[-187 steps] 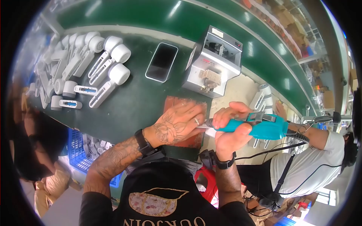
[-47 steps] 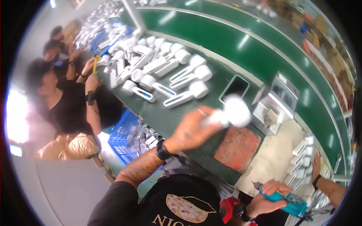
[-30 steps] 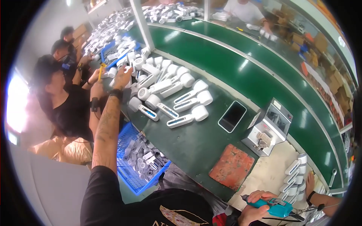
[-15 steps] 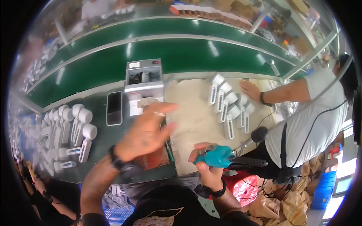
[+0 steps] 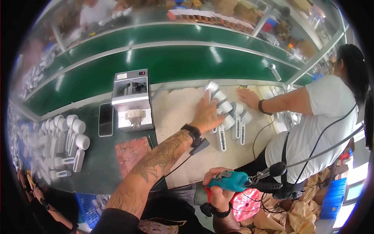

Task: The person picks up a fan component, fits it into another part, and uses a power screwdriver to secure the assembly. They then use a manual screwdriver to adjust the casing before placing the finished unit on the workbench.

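My left hand (image 5: 208,114) reaches across the bench to a group of white handheld devices (image 5: 222,137) with round drum heads and long slotted handles. Its fingers are spread over the leftmost devices, the thumb apart; whether any is gripped cannot be made out. Close to my body at the bench's front edge, my right hand (image 5: 219,191) is wrapped round a teal power screwdriver (image 5: 230,181). The tool's dark end points right, beside a hanging cord and a metal hook. My left forearm passes over a worn red mat (image 5: 130,154).
A grey box-shaped machine (image 5: 134,111) stands behind the mat, beside a phone (image 5: 105,120). More white devices (image 5: 58,136) crowd the left. A co-worker's hand (image 5: 249,97) rests beyond the right-hand group. Beyond lies a green conveyor belt (image 5: 175,62); a red stool (image 5: 245,204) is below.
My left hand has moved from near the machine rightward to the white devices. My right hand keeps the screwdriver, now slightly lower. The whole view has shifted somewhat.
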The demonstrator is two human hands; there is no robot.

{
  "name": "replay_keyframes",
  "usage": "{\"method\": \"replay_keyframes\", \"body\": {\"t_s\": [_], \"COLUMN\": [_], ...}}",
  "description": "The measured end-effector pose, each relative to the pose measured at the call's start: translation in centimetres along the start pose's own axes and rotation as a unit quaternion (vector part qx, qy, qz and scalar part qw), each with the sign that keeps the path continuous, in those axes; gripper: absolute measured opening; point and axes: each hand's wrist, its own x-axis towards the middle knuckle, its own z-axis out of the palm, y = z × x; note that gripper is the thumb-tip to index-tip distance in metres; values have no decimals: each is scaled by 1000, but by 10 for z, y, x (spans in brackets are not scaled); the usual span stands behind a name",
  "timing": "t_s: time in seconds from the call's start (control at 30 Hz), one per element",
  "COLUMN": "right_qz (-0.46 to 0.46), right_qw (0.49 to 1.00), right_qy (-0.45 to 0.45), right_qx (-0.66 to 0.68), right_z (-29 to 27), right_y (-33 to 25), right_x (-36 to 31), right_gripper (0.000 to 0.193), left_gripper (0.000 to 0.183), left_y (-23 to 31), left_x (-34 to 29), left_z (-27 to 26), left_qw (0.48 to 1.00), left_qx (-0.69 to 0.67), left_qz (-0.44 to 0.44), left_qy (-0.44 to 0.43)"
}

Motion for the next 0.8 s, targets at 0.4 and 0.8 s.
{"method": "replay_keyframes", "body": {"t_s": [0.4,0.8], "right_qz": [23,-36], "right_qw": [999,996], "right_qy": [-9,-31], "right_qx": [-29,-70], "right_z": [18,16], "right_y": [9,36], "right_x": [21,40], "right_gripper": [69,53], "left_gripper": [61,37], "left_y": [-15,-65], "left_x": [-66,-66], "left_z": [-30,-46], "left_qw": [999,992], "left_qx": [-11,-71], "left_qz": [13,-38], "left_qy": [29,97]}}
